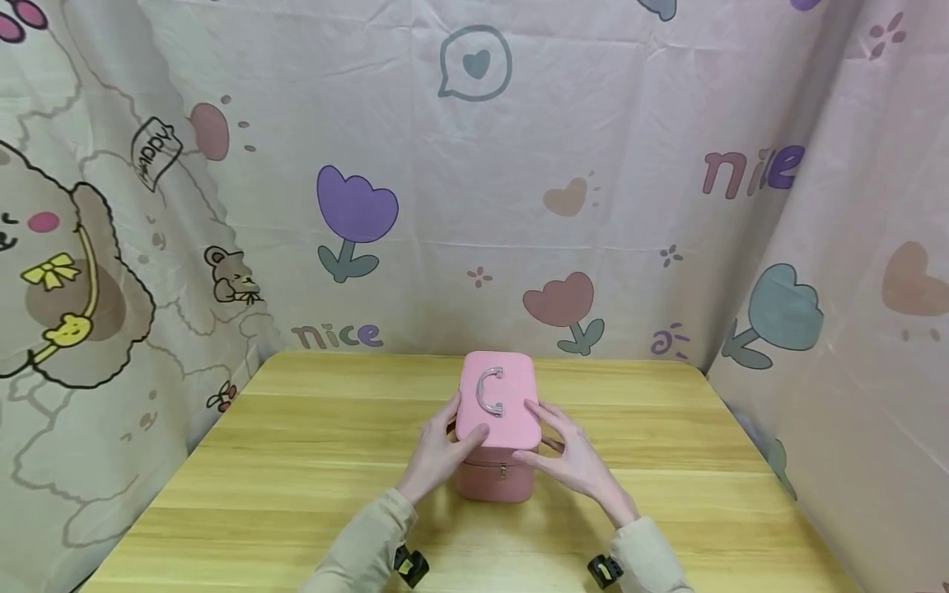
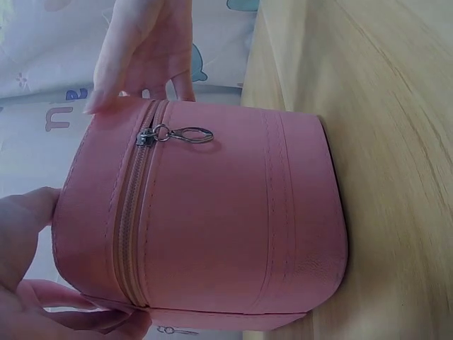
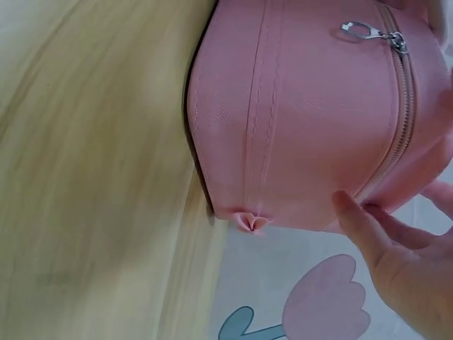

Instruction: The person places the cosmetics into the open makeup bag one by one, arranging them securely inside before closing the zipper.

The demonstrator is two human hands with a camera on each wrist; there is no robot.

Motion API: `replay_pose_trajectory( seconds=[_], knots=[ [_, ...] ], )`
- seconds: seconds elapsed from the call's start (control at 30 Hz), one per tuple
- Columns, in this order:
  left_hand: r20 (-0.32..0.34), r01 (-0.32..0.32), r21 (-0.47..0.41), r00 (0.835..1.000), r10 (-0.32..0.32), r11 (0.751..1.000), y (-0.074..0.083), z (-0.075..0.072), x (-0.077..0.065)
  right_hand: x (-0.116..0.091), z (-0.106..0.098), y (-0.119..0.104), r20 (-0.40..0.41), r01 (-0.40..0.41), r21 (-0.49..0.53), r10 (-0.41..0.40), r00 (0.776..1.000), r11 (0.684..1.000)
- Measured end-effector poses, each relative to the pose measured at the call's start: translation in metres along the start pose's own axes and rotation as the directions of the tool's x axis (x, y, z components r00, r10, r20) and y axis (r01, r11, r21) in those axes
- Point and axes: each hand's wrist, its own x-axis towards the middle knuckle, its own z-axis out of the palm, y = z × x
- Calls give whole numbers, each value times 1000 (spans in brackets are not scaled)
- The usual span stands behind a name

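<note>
A pink zip-up vanity case [image 1: 504, 490] stands upright on the table, its lid topped by a silver handle [image 1: 482, 392]. My left hand [image 1: 436, 451] grips its left side, thumb on the lid and fingers round the side. On the right side my right hand [image 1: 577, 461] holds the case, its thumb by the lid's front edge. In the left wrist view the zipper [image 2: 129, 219] runs along the front below the lid, teeth together, with a metal pull [image 2: 191, 134] hanging from its slider. A small pink tab [image 3: 251, 222] sticks out low on one side in the right wrist view.
The wooden table [image 1: 296, 461] has a light, striped grain. Behind it and at both sides hangs a pale curtain [image 1: 474, 165] printed with flowers and cartoon animals. A black wrist camera [image 1: 411, 567] sits by the left sleeve, another camera [image 1: 605, 570] by the right.
</note>
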Motion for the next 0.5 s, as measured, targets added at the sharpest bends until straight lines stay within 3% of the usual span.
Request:
replay_pose_trajectory(
  seconds=[0.2,0.3,0.4,0.5],
  knots=[
    [-2,2,1,1000,-2,1000,0,0,0,-5,-1,-1,-58,4,-30,-5,998,1000],
    [-1,-1,1,1000,1,1000,0,0,0,-7,-1,-4,-102,-52,-138,38,994,989],
    [2,-4,-6,1000,4,1000,1,0,0,-11,-2,-7,-96,-100,-303,74,993,948],
    [2,-7,-11,1000,7,1000,1,-1,-1,-16,-1,-8,-47,-58,-447,41,998,893]
  ],
)
